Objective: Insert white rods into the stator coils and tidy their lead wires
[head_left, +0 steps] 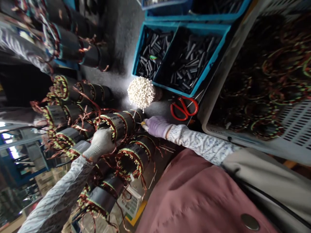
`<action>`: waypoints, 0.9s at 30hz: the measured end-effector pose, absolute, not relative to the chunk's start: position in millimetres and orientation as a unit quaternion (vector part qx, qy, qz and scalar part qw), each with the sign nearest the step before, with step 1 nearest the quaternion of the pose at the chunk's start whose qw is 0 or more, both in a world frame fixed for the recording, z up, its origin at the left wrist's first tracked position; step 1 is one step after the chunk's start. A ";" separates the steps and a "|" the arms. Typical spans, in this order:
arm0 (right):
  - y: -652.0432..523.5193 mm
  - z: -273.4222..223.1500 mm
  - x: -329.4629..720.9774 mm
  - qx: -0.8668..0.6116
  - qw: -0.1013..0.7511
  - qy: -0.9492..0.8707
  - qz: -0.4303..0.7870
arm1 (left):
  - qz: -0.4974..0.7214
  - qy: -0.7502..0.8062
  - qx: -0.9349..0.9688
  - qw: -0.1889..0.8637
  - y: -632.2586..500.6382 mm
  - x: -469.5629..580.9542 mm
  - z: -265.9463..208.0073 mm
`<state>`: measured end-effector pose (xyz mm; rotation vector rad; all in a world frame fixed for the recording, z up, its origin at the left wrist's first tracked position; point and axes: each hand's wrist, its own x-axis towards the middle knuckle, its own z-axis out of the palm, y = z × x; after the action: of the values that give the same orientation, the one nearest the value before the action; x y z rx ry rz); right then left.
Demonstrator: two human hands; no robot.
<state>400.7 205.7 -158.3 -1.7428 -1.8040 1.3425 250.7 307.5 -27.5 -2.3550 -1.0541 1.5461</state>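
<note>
My left hand (pixel 103 142), in a white knit glove, is closed against the near end of a row of motor stators (pixel 119 124) with copper windings and green slot liners. Its fingertips are partly hidden by the stator. My right hand (pixel 156 126), in a purple glove with a yellowish fingertip, is pinched at the row's far end. A thin pale line shows by its fingertips, but what it holds is too small to make out. Just beyond stands a bundle of thin white sticks (pixel 141 92), seen end-on. Red-handled scissors (pixel 184 108) lie right of it.
Blue bins (pixel 191 58) hold short black tubes. At the right is a grey plastic crate (pixel 298 126) with wound stators. More stators (pixel 134 158) lie around my left arm, with loose copper leads sticking out. Another person's patterned sleeve (pixel 23 47) reaches in at upper left.
</note>
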 end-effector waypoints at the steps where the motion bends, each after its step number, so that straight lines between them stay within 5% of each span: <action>1: 216.1 -153.4 394.6 -0.588 0.146 -0.648 0.462 | 0.512 -0.350 -0.782 0.066 307.8 250.4 -27.7; 10: 191.4 -165.7 389.0 -0.620 0.183 -0.607 0.462 | 0.497 -0.351 -0.792 0.046 309.0 247.0 -27.1; 16: 154.4 -204.9 429.2 -0.676 0.111 -0.537 0.492 | 0.531 -0.384 -0.752 0.068 310.6 249.7 -30.2; 27: 193.6 -201.2 425.4 -0.649 0.096 -0.587 0.475 | 0.502 -0.380 -0.775 0.052 308.5 251.7 -28.3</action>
<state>425.4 193.6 -201.2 -1.9220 -1.7392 1.4087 251.7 308.5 -28.3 -2.3585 -1.1558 1.5261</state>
